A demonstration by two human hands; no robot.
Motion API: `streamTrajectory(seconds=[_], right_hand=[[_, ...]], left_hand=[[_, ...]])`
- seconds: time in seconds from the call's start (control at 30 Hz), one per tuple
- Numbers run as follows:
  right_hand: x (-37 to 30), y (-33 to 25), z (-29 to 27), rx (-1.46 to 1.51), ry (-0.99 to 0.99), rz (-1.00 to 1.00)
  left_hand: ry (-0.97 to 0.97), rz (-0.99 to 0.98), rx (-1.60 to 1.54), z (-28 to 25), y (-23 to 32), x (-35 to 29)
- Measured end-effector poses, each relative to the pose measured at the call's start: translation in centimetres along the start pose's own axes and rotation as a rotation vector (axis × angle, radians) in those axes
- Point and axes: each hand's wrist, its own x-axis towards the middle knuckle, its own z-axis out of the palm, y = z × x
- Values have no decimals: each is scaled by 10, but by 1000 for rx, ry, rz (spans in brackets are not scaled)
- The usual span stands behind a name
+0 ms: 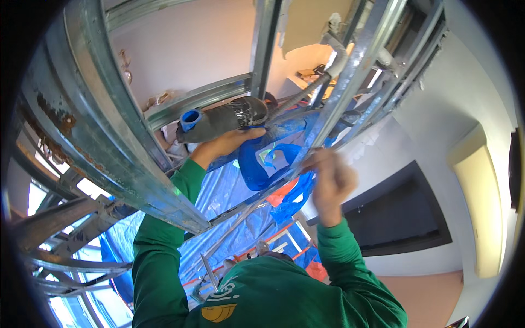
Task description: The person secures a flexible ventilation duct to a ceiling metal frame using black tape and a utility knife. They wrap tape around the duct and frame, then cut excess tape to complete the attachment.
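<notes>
L hand [227, 143] at blue strip [251, 168], blk pipe [212, 127]; R hand [331, 185] blurred nr stud [351, 82]

Green long-sleeved top [298, 292], white lettering [223, 291], yellow helmet-shaped print [220, 313], loose sleeves [158, 251]; bare hands [334, 186].

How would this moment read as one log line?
left hand: at blue strip, beside dark pipe | right hand: motion-blurred, near metal stud | blue sheeting: below

The left head-worn fisheye looks down past the wearer's green sweatshirt [284, 298] at the nearby left hand [227, 143] and right hand [331, 185]; metal stud framing [106, 126] bows rimward, probably partly from the lens.
</notes>
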Motion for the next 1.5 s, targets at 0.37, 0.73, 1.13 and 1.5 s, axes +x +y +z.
streamTrajectory(seconds=[0.37, 0.73, 1.13, 1.5], right_hand=[[39, 147, -7, 519, -406, 757], [111, 139, 39, 529, -454, 352], [142, 124, 80, 721, -533, 338], [111, 130, 63, 650, -665, 304]], left_hand=[[169, -190, 279, 3, 31, -28], [124, -129, 167, 5, 38, -37], [253, -7, 293, 5, 32, -35], [98, -345, 42, 3, 26, -36]])
